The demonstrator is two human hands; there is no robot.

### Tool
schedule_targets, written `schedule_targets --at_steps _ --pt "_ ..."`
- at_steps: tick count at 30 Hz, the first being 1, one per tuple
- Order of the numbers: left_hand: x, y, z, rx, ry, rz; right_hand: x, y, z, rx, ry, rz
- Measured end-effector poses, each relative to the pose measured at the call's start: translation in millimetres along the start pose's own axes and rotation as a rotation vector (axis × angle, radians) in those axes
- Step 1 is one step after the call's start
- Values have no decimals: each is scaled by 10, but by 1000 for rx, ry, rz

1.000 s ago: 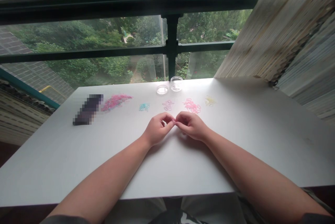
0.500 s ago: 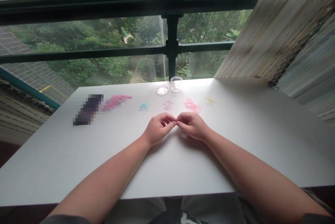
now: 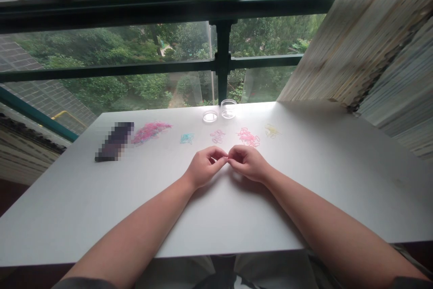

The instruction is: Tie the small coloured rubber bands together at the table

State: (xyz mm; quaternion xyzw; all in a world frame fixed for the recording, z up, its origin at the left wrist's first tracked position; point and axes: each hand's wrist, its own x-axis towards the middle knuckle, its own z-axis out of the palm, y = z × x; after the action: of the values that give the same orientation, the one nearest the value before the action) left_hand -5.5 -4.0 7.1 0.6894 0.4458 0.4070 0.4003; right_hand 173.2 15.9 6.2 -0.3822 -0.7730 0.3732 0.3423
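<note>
Our left hand [image 3: 207,166] and right hand [image 3: 249,162] meeting at fingertips, fingers curled, forearms [image 3: 142,221] angled in, nearer us than clear jar [image 3: 228,109], pink loops [image 3: 248,137] front-right of jar, can't tell what's pinched

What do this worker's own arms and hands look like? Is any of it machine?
Nothing mechanical shows: the left grip and right grip are plain human hands with five-fingered shapes, ungloved. Both forearms are bare, with no watch, bracelet, cable or marking visible. Dark grey edges of the left sleeve and right sleeve show at the bottom.
</note>
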Motion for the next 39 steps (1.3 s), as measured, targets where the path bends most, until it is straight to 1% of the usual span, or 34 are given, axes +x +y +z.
schedule_targets --at_steps 4,10,21,31,39 --pt "0 -13 -5 -3 -9 -5 -4 -19 -7 -3 -17 19" --pt "1 -16 -5 -18 -11 -7 -13 -50 -18 -31 3 14" --pt "4 -23 -9 -44 25 -22 -9 -9 -12 0 -27 39" --pt "9 -14 -5 -68 38 -27 -10 4 -9 31 -53 11" --pt "17 -16 -28 -53 41 -34 -16 -17 -18 8 -34 -2"
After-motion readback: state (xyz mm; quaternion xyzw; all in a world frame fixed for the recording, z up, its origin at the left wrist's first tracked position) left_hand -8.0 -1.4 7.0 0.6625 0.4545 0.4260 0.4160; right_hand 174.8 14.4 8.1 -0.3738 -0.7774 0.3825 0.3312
